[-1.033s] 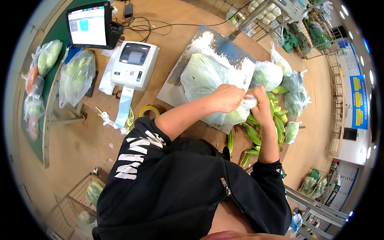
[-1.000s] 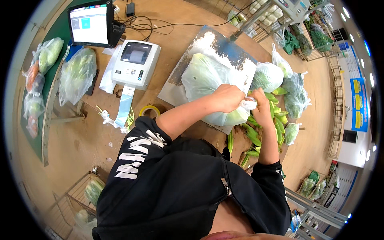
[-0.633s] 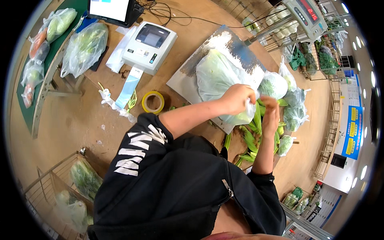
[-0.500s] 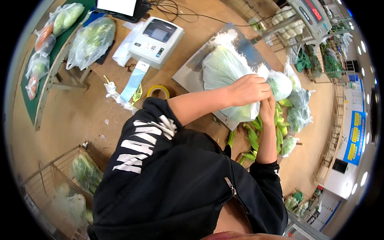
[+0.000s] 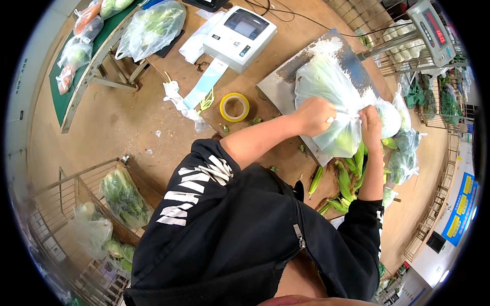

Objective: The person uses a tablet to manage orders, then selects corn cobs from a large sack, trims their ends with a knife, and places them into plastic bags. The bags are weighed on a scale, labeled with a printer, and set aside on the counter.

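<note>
A clear plastic bag of leafy green vegetables (image 5: 326, 86) lies on the metal plate of a weighing scale (image 5: 286, 84). My left hand (image 5: 315, 116) grips the bag's near side. My right hand (image 5: 370, 121) pinches the gathered plastic at the bag's right end. Both hands are closed on the same bag. Loose green vegetables (image 5: 347, 178) lie on the wooden table (image 5: 265, 158) just below the hands.
A white label printer (image 5: 240, 35) with a paper strip and a yellow tape roll (image 5: 234, 106) sit left of the scale. More bagged greens (image 5: 400, 153) lie to the right, bagged vegetables (image 5: 150, 25) on a green bench at upper left, a wire cart (image 5: 102, 204) at lower left.
The view has tilted, so the printer and the scale sit higher in the picture. Both hands have stayed on the bag, and the right hand has moved further to the bag's right end.
</note>
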